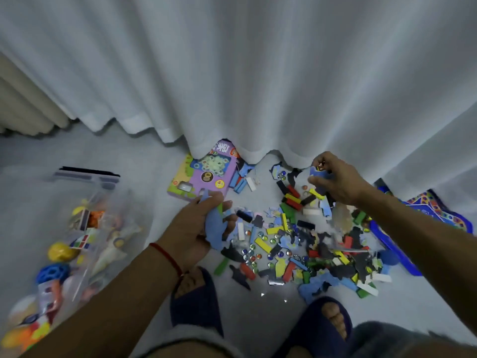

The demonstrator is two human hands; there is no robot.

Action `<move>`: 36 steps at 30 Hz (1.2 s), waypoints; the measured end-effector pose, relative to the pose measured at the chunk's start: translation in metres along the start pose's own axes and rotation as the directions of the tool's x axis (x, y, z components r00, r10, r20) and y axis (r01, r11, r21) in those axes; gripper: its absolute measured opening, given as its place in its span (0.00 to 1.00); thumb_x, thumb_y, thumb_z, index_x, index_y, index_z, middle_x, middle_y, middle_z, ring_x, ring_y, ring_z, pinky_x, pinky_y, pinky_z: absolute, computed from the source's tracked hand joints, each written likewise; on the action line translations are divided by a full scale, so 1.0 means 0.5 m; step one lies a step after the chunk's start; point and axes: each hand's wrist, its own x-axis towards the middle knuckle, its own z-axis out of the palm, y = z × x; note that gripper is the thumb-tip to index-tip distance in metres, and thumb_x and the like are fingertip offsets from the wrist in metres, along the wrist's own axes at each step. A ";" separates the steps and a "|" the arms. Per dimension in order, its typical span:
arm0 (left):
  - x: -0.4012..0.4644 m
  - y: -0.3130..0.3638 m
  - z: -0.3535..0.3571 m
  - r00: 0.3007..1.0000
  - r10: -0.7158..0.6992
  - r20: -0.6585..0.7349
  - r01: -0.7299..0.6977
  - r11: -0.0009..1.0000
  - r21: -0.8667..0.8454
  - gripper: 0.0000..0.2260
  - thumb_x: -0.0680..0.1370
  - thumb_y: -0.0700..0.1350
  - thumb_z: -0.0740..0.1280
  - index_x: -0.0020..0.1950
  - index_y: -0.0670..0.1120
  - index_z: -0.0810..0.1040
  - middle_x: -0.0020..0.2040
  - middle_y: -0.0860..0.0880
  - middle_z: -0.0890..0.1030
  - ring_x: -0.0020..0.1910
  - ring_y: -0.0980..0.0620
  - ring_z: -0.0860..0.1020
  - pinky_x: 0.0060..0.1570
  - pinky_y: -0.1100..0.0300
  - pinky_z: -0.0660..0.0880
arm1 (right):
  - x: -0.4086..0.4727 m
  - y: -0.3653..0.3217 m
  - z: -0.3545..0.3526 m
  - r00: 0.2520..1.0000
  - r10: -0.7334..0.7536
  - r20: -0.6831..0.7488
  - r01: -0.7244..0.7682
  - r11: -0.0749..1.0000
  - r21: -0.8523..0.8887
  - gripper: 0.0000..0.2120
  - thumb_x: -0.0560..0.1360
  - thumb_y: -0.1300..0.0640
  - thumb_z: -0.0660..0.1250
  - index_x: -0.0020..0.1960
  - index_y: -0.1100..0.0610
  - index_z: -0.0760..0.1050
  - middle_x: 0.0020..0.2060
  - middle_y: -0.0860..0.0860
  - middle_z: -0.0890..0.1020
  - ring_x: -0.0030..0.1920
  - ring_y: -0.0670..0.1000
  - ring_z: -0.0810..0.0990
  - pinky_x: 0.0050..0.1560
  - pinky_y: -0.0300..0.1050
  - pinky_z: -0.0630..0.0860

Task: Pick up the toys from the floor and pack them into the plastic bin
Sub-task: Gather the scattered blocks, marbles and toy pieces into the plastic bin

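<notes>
A: Item — flat blue puzzle pieces (pixel 216 229), a small stack of them. Location?

B: In the left hand (pixel 196 228), fingers closed round the stack, held above the floor (pixel 154 161) at the near edge of the scattered pile (pixel 304 241). The right hand (pixel 335 177) is pinched shut on another blue piece (pixel 316 171) at the far side, by the curtain hem (pixel 258 151).

A: Handling?

B: Judged light, thin, fairly stiff card or foam — easily bent, prone to slide off one another. Best taken by the edges, or pressed flat between thumb and fingers. The glass pebbles (pixel 251 253) look slick and likely to roll; the wooden blocks (pixel 293 200) are rigid and easy.

A: Relation to the grip?

B: The stack juts out past the left fingers, lower end hanging free. The clear plastic bin (pixel 108 200) stands well to the left, already part filled.
</notes>
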 end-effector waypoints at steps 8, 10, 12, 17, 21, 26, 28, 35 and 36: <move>-0.265 0.119 -0.225 0.936 0.226 -0.270 -0.310 0.893 -0.326 0.22 0.84 0.49 0.57 0.78 0.55 0.58 0.74 0.42 0.68 0.66 0.40 0.73 0.50 0.50 0.74 | -0.081 -0.469 0.042 0.970 -0.152 0.192 0.049 0.890 0.454 0.07 0.79 0.63 0.66 0.55 0.62 0.70 0.45 0.63 0.78 0.42 0.62 0.83 0.38 0.55 0.84; -0.322 0.134 -0.295 0.876 0.243 -0.418 -0.395 0.857 -0.331 0.09 0.83 0.49 0.59 0.61 0.57 0.74 0.56 0.44 0.78 0.54 0.45 0.78 0.43 0.53 0.78 | -0.103 -0.588 0.116 0.953 -0.191 0.234 0.025 0.822 0.569 0.03 0.80 0.65 0.64 0.49 0.60 0.70 0.40 0.61 0.76 0.42 0.61 0.84 0.41 0.55 0.84; -0.378 0.147 -0.341 0.827 0.194 -0.528 -0.399 0.864 -0.307 0.10 0.81 0.49 0.62 0.40 0.51 0.71 0.37 0.46 0.73 0.35 0.48 0.76 0.29 0.58 0.77 | -0.125 -0.690 0.198 0.933 -0.211 0.291 -0.026 0.767 0.641 0.05 0.78 0.68 0.62 0.46 0.60 0.70 0.39 0.61 0.74 0.42 0.60 0.85 0.47 0.56 0.82; -0.457 0.179 -0.406 0.724 0.158 -0.672 -0.450 0.847 -0.285 0.11 0.77 0.51 0.62 0.41 0.45 0.70 0.41 0.45 0.70 0.41 0.43 0.73 0.45 0.47 0.72 | -0.200 -0.859 0.337 0.837 -0.078 0.541 -0.305 0.754 0.581 0.12 0.82 0.58 0.60 0.65 0.58 0.67 0.54 0.59 0.72 0.35 0.55 0.79 0.59 0.73 0.72; -0.443 0.202 -0.383 0.603 0.226 -0.765 -0.390 0.920 -0.036 0.19 0.76 0.52 0.65 0.63 0.46 0.69 0.67 0.45 0.68 0.64 0.39 0.69 0.55 0.42 0.75 | -0.219 -0.851 0.311 0.794 -0.012 0.608 -0.294 0.868 0.401 0.23 0.80 0.50 0.61 0.73 0.56 0.66 0.70 0.60 0.66 0.58 0.66 0.75 0.61 0.73 0.71; -0.361 0.257 -0.232 0.701 0.487 -0.521 -0.379 0.873 0.306 0.10 0.75 0.47 0.66 0.55 0.46 0.79 0.56 0.46 0.77 0.52 0.47 0.76 0.52 0.46 0.80 | -0.193 -0.702 0.144 0.866 0.034 0.498 -0.232 0.911 0.342 0.16 0.81 0.50 0.60 0.63 0.57 0.78 0.56 0.56 0.73 0.55 0.56 0.74 0.62 0.57 0.75; -0.323 0.274 -0.153 0.790 0.495 -0.362 -0.348 0.848 0.400 0.11 0.75 0.47 0.67 0.54 0.44 0.80 0.50 0.46 0.79 0.46 0.47 0.76 0.52 0.46 0.80 | -0.172 -0.616 0.056 0.914 0.098 0.395 -0.255 0.894 0.369 0.16 0.81 0.52 0.60 0.62 0.59 0.78 0.54 0.58 0.75 0.52 0.57 0.75 0.61 0.56 0.75; -0.118 0.182 0.027 0.970 0.230 -0.080 -0.112 0.712 0.693 0.10 0.75 0.45 0.67 0.54 0.42 0.80 0.46 0.46 0.78 0.40 0.48 0.75 0.45 0.53 0.79 | -0.120 -0.274 -0.108 0.932 0.326 0.161 -0.356 0.906 0.230 0.12 0.81 0.55 0.62 0.57 0.61 0.78 0.56 0.61 0.81 0.53 0.59 0.81 0.52 0.53 0.79; -0.084 0.160 0.035 0.977 0.201 -0.066 -0.091 0.680 0.727 0.08 0.76 0.44 0.67 0.52 0.43 0.80 0.45 0.46 0.78 0.39 0.49 0.75 0.41 0.55 0.79 | -0.107 -0.230 -0.101 0.928 0.336 0.159 -0.361 0.916 0.174 0.11 0.81 0.55 0.63 0.56 0.61 0.79 0.55 0.61 0.82 0.50 0.59 0.81 0.51 0.53 0.80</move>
